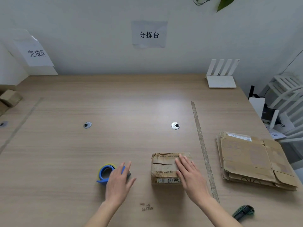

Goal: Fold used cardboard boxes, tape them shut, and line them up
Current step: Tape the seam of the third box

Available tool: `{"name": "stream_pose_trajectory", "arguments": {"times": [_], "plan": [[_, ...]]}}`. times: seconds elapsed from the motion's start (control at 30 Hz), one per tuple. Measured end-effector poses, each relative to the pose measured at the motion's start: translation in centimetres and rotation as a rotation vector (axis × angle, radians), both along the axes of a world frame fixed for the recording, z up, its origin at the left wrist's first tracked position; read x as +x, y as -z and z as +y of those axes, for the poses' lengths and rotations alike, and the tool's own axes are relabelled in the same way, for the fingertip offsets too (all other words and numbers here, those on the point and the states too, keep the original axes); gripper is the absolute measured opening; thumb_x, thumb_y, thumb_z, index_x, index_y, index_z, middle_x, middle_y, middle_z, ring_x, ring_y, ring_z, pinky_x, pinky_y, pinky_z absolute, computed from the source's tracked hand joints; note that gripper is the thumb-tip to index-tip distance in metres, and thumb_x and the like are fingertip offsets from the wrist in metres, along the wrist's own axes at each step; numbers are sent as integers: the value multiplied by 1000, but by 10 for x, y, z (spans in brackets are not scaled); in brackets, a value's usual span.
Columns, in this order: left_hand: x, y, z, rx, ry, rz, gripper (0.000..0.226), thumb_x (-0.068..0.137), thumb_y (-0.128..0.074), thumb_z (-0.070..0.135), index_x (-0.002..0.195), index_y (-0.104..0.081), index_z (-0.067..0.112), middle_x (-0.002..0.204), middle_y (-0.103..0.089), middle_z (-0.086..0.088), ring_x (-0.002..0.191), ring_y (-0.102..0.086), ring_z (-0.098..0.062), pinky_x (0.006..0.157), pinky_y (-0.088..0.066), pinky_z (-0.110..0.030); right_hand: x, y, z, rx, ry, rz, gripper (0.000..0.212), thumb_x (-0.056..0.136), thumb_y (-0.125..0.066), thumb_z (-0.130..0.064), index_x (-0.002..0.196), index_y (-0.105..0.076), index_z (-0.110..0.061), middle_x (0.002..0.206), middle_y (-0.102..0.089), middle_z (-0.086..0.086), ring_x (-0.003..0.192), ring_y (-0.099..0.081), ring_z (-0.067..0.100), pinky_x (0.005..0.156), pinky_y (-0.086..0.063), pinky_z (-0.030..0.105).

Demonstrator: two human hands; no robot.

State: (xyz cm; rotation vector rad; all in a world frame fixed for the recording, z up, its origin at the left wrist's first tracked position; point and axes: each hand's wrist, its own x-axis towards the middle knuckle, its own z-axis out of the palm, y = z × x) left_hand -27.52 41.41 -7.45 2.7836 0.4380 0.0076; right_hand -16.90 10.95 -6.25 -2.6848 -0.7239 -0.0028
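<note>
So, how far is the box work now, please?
Done: one small box is folded up, flaps closed; finished-looking boxes sit at the table's far left edge. In hand: the right hand presses flat on the box top, while the left hand rests on the blue tape dispenser; I see no fresh tape on the seam. Left: taping it, lining it up, then the flat cardboard stack.

Both forearms are bare, no sleeves showing. The left hand (118,182) and right hand (190,175) wear no gloves, rings or watch.
</note>
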Motion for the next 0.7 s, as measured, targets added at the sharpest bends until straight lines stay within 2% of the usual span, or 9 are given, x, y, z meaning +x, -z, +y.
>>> {"name": "stream_pose_trajectory", "arguments": {"times": [0.03,0.1,0.23,0.3,0.4,0.47,0.53,0.6,0.7], "plan": [[-4,10,11,22,-56,31,75,81,-74,53,147,-47,30,141,-54,-9,118,-57,-33,97,-51,-45,0,0,0,3,0,-3,55,106,-26,-48,155,-37,-28,164,-26,-10,152,-24,11,123,-9,25],[-9,29,30,69,-121,92,81,75,-82,48,147,-48,30,125,-61,-13,107,-59,-35,91,-51,-45,1,2,-1,7,-6,-9,55,106,-26,-49,155,-39,-27,164,-28,-9,151,-25,11,123,-10,26],[-8,50,47,139,-138,175,84,78,-77,54,151,-41,35,92,-62,-7,86,-59,-28,98,-45,-43,2,4,-2,21,-14,-28,55,106,-27,-50,154,-40,-28,164,-28,-11,151,-23,7,123,-13,27],[-5,52,49,120,-154,208,76,86,-69,51,153,-34,39,76,-54,-1,74,-50,-24,92,-46,-40,3,5,-2,26,-15,-49,54,105,-31,-48,153,-42,-27,163,-31,-11,149,-25,5,123,-14,27],[0,45,53,-30,-124,215,65,98,-51,47,156,-23,41,84,-55,2,79,-53,-22,71,-47,-35,8,1,1,-3,-19,-101,52,102,-37,-46,145,-54,-21,153,-48,-4,140,-43,14,118,-26,30],[4,33,54,-177,-95,176,62,99,-47,49,155,-21,44,99,-61,7,92,-58,-20,72,-47,-33,11,-4,5,-44,-30,-139,49,100,-45,-42,138,-61,-15,141,-58,0,129,-54,20,110,-39,31],[8,14,53,-289,-80,130,61,96,-48,55,151,-21,52,108,-63,15,98,-60,-16,75,-48,-32,12,-12,9,-57,-40,-113,44,97,-61,-34,135,-63,-13,134,-61,0,124,-58,22,102,-48,33],[15,-14,51,-349,-63,89,58,91,-49,64,144,-25,62,104,-64,22,91,-62,-8,72,-51,-29,11,-20,12,-60,-41,-53,45,91,-72,-28,134,-63,-17,133,-60,-2,122,-59,20,99,-51,33],[32,-59,45,-406,-24,20,48,84,-53,71,130,-40,67,95,-66,26,84,-61,1,69,-50,-24,13,-32,19,-59,-35,45,50,85,-76,-18,133,-61,-24,130,-60,-7,120,-58,18,97,-49,31]]}}
